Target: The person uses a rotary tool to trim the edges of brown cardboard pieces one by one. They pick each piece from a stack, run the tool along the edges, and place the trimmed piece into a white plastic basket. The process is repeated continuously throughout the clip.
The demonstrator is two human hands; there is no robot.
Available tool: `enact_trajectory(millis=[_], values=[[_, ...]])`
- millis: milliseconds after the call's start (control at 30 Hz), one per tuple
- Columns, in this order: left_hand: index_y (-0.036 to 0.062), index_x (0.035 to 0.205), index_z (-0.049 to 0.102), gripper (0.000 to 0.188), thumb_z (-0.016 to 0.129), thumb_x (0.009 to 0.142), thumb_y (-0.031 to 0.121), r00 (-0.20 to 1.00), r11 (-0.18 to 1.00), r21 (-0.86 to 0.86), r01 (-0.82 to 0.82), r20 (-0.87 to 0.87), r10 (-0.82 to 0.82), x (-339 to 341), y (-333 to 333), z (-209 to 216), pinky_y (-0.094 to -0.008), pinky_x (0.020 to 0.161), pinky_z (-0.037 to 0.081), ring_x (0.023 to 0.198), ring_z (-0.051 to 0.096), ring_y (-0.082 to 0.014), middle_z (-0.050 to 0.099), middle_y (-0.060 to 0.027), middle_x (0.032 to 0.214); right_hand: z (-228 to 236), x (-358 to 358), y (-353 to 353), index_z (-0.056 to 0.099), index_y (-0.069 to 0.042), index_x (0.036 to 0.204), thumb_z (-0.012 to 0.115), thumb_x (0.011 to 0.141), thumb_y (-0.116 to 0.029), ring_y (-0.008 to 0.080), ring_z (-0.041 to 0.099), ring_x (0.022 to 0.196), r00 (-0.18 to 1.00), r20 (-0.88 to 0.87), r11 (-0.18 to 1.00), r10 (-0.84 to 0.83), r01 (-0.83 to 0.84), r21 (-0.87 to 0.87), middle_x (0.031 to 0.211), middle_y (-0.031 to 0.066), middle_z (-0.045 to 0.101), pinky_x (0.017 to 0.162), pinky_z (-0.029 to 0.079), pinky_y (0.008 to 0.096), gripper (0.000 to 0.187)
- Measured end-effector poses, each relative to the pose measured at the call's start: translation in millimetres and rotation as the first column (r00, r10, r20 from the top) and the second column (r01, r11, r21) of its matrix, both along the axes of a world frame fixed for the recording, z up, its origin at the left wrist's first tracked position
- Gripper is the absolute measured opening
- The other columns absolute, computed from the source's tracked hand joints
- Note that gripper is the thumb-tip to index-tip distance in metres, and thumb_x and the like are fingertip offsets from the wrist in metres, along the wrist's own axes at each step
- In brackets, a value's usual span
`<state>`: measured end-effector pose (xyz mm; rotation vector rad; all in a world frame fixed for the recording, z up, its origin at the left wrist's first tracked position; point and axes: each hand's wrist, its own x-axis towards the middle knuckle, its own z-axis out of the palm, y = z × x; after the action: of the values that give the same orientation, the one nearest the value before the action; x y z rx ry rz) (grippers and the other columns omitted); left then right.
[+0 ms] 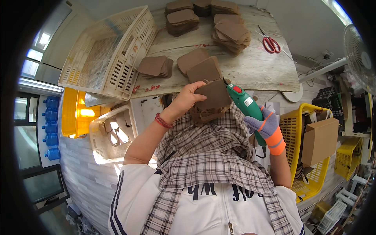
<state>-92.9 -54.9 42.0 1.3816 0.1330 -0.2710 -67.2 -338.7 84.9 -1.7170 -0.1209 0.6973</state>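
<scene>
A cream slotted plastic crate (113,53) stands on the pale, worn tabletop (270,73) at left. The bare left hand (188,97) pinches a flat, brown, rounded-square piece (215,94) above the checked cloth apron (207,141); beside its edge is the tip of a green plastic power tool (252,107), grasped by the grey-and-orange gloved right hand (268,127). Red-handled metal scissors (266,38) lie farther right.

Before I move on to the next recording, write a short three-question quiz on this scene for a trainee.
1. What does the gloved right grip hold?
2. True or false: the red-handled scissors lie on the table, to the right of the brown stacks.
3. Fill in the colour: the bare left grip holds a flat ____ piece with rounded corners.

Key: 1. A green tool with a red button. 2. True. 3. Brown.
</scene>
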Motion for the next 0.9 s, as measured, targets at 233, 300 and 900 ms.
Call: enact_trajectory(millis=[233, 300, 900], values=[[0.0030, 0.094, 0.056, 0.019, 0.063, 0.078, -0.003, 0.977, 0.919, 0.361, -0.160, 0.194, 0.094, 0.3, 21.9, 9.8, -0.0229, 0.073, 0.047, 0.081, 0.056, -0.0074, 0.061, -0.0002, 0.087, -4.1, -1.7, -4.9, 0.056, 0.003, 0.106, 0.078, 0.074, -0.018, 0.0067, 0.056, 0.060, 0.999, -0.012, 0.998, 0.052, -0.053, -0.038, 0.076, 0.0040, 0.062, 0.052, 0.046, 0.0203, 0.045], [0.0034, 0.094, 0.058, 0.019, 0.065, 0.077, -0.002, 0.967, 0.945, 0.261, -0.195, 0.213, 0.141, -0.5, 25.0, 9.9, -0.0225, 0.072, 0.047, 0.080, 0.056, -0.0069, 0.061, 0.0003, 0.086, -4.1, -2.3, -5.2, 0.056, 0.003, 0.106, 0.078, 0.074, -0.017, 0.0066, 0.057, 0.061, 0.998, -0.008, 0.996, 0.064, -0.064, -0.055, 0.077, 0.0038, 0.062, 0.053, 0.046, 0.0197, 0.044], [0.0033, 0.096, 0.061, 0.019, 0.065, 0.077, 0.000, 0.994, 0.963, 0.269, -0.026, 0.113, -0.005, -2.0, 15.6, 11.2, -0.0242, 0.074, 0.049, 0.083, 0.059, -0.0081, 0.064, -0.0018, 0.089, 3.8, -8.0, -2.3, 0.059, 0.003, 0.101, 0.080, 0.073, -0.025, 0.0046, 0.057, 0.060, 0.983, -0.047, 0.977, 0.178, -0.182, -0.112, 0.070, 0.0020, 0.062, 0.053, 0.046, 0.0185, 0.045]])
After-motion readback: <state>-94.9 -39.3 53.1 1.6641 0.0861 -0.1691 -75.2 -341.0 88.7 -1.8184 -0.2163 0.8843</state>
